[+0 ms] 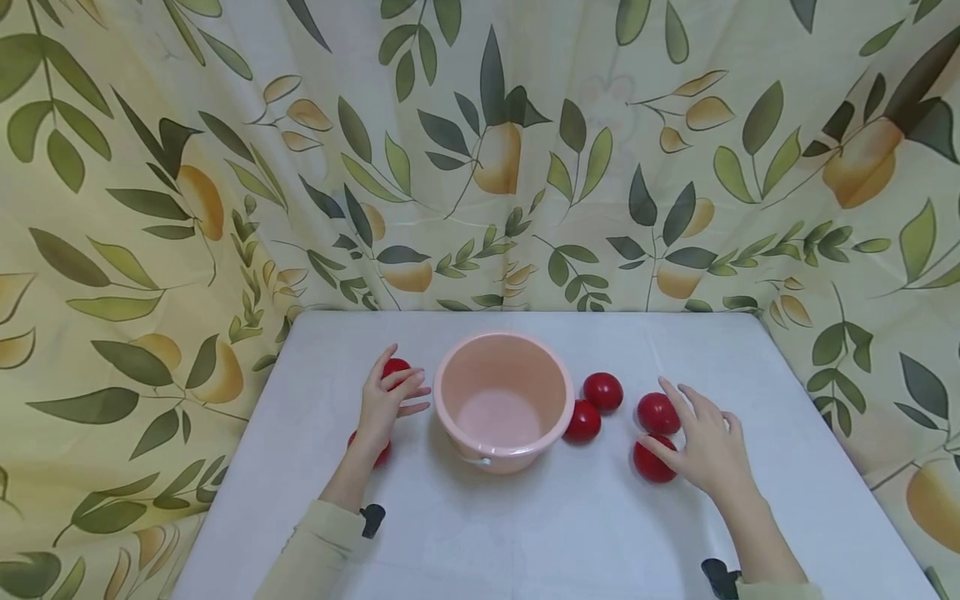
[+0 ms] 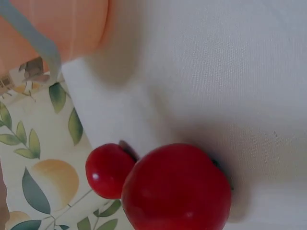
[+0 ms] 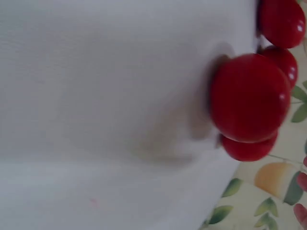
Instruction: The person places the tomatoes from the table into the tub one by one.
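My left hand [image 1: 381, 410], fingers spread and loosely bent, is over a red tomato [image 1: 394, 365] left of the pink bucket [image 1: 498, 357]. Another tomato [image 1: 383, 455] is partly hidden under that wrist; the left wrist view has a large tomato [image 2: 177, 189] in front of a smaller-looking one [image 2: 110, 170]. On the other side my right hand [image 1: 711, 446] reaches over with thumb and fingers apart. Its thumb overlaps the nearer tomato [image 1: 652, 460], and its fingertips are beside the farther one [image 1: 657, 412]. Fingertips [image 3: 301, 182] show at the right wrist view's edge.
Two more tomatoes, one nearer [image 1: 582, 422] and one farther [image 1: 603, 392], sit close against the bucket's right side. The bucket's handle [image 2: 36, 36] hangs along its wall. A leaf-and-fruit patterned curtain [image 1: 450, 167] hangs behind the white table [image 1: 510, 542].
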